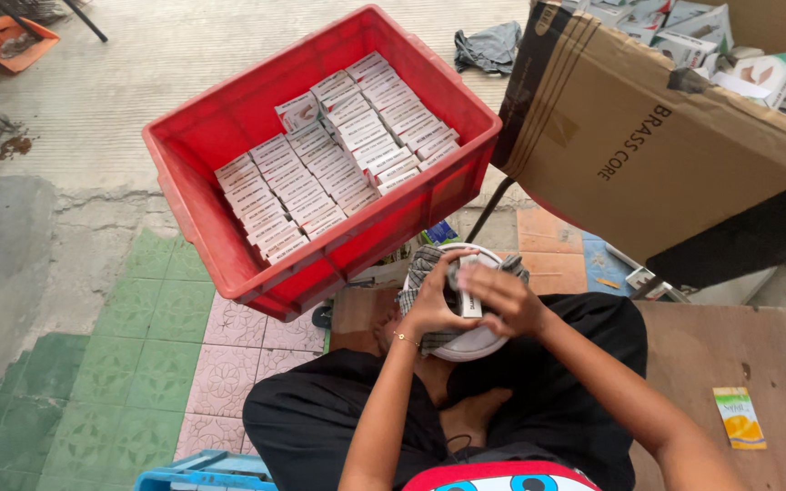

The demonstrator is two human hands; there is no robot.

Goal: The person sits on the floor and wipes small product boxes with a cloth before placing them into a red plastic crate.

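Both hands point(475, 305) half hide a white bowl point(470, 341).

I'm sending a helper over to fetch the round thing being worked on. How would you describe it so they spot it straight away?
Start at the big red plastic crate filled with rows of small white boxes. Just below its near corner, in the seated person's lap, both hands, left hand and right hand, rest on a round white disc-shaped object lying on a checked cloth. It is the only round white item; everything nearby is boxy.
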